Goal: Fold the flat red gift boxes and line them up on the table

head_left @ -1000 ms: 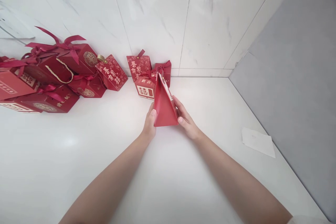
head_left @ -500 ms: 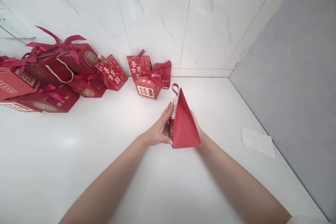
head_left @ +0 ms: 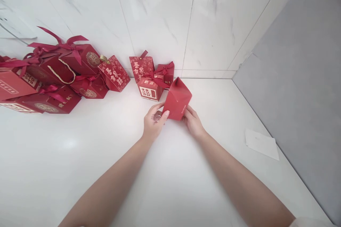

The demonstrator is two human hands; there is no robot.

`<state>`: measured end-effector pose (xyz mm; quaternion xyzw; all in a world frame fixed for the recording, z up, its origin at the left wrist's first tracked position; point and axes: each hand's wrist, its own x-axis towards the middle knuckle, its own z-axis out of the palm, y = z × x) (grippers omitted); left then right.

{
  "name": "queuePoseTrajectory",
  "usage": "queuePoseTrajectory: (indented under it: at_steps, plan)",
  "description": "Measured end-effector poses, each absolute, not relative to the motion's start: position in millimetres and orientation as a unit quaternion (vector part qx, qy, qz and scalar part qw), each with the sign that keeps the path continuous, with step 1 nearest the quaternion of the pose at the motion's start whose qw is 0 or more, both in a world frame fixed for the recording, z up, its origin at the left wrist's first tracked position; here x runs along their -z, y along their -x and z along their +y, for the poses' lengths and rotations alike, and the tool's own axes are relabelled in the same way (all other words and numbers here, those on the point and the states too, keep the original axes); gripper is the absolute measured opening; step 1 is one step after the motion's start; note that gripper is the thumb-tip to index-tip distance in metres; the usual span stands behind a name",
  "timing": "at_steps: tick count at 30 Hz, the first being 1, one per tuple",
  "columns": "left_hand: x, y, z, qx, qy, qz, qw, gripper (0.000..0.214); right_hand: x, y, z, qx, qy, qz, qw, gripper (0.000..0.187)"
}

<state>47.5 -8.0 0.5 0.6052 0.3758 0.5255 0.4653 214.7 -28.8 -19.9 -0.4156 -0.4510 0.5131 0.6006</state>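
Both my hands hold one small red gift box, tilted with its plain side toward me, just above the white surface. My left hand grips its lower left corner with thumb and curled fingers. My right hand pinches its lower right edge. Right behind it stand three more red boxes: one with a white label, one with gold characters, and one with a ribbon bow.
A pile of larger red gift boxes and bags with ribbons lies at the far left against the white marble wall. A white card lies at the right by the grey wall.
The red box has been turned in my hands and carried back from near me toward the boxes by the wall; its loop handle no longer shows.
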Motion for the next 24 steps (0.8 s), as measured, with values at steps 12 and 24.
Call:
queuePoseTrajectory:
  at_steps: [12,24]
  plan:
    - [-3.5,-47.7,-6.4,-0.548,-0.571,0.407,0.457,0.044,12.5,-212.2,-32.5,-0.541,0.400,-0.445,0.591,0.044]
    - [0.7,-42.9,-5.5,-0.489,-0.577,0.285,0.588,0.061,2.0,-212.4,-47.3,-0.402,0.382,-0.546,0.628,0.038]
